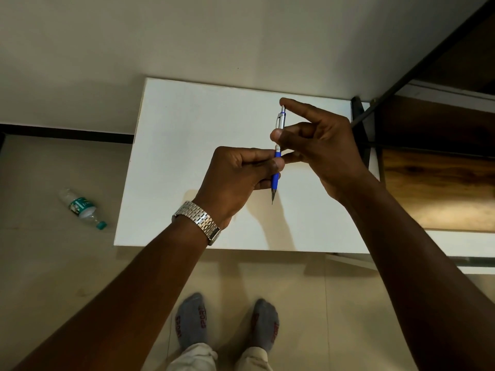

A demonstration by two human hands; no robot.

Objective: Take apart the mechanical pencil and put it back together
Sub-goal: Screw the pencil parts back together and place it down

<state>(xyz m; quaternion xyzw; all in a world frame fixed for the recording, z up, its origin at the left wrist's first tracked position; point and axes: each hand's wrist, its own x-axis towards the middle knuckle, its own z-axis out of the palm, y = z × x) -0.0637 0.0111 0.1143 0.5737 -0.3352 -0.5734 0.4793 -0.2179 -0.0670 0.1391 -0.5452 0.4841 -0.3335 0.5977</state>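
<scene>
Pinching the blue grip of the pencil (277, 153), the left hand's (235, 180) fingers (265, 156) are curled tight together around it, thumb pressed against the barrel from the near side. The right hand's (318, 148) fingers (294, 107) close on the silver upper half: the thumb tip presses the barrel just above the joint with the blue part, the index finger reaches forward so its tip rests on the top cap, and the remaining ones fold behind the barrel. The pencil stands nearly upright in the view, metal tip pointing toward the person and hanging free above the bench (187, 145), not touching it. It looks whole, both halves in line.

Both wrists are bent inward so the hands meet over the right half of the white bench. The left wrist wears a steel watch (199, 219); both forearms are bare and run out of the lower edge of the view.

The stretch of barrel under the right thumb and the grip under the left fingers are hidden, so whether the joint is loosened cannot be told. A bottle (81, 207) lies on the floor (53, 263) to the left of the bench. Grey socks (191, 319) show below, slightly blurred.
</scene>
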